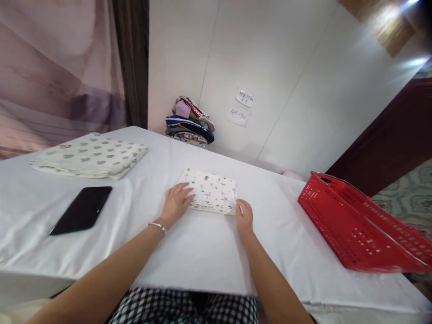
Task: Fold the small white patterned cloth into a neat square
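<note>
A white folded cloth (211, 191) with small dark and pink prints lies flat on the table in front of me, its stacked layers showing along the near edge. My left hand (176, 201) rests at the cloth's left side, fingers spread with the tips on it. At the near right corner, my right hand (245, 215) has its fingers curled and closed on the cloth's edge. A bracelet (158, 227) circles my left wrist.
A larger folded cloth (91, 155) with grey prints lies at the left, behind a black phone or tablet (81, 210). A red perforated basket (351, 225) stands at the right. Against the wall is a pile of folded fabrics (191, 123). White cloth covers the table (199, 252).
</note>
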### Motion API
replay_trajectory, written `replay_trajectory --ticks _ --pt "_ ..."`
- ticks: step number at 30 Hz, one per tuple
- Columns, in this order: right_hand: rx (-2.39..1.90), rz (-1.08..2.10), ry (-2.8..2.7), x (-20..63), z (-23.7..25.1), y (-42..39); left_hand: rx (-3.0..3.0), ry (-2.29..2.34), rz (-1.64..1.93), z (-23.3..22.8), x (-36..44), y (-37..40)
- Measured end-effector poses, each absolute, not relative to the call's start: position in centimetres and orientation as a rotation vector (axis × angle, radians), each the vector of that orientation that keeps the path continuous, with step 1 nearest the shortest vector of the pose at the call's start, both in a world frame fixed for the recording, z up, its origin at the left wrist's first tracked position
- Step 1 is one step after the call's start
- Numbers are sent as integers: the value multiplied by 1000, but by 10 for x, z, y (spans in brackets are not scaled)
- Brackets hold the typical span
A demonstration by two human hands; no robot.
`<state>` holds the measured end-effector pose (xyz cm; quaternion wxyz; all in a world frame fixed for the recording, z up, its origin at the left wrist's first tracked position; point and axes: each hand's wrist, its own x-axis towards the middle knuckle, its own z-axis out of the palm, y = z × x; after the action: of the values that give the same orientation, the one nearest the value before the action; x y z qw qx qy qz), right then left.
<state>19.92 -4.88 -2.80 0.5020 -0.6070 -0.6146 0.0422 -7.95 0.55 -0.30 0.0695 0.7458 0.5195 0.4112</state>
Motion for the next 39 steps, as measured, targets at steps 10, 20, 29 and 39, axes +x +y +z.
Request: replay_trajectory --ticks 10,20,29,39 --pt "-1564 92 -1956 166 0 -42 2526 1204 992 -10 -69 7" --pt "-1758 155 -2004 166 1 -22 2532 1191 848 -3 -72 9" --pt "-1474 -64 -1809 159 -14 -47 2498 1181 915 0 -70 7" --pt "-1505 -22 -1853 161 -17 -52 2461 1170 977 -4 -73 9"
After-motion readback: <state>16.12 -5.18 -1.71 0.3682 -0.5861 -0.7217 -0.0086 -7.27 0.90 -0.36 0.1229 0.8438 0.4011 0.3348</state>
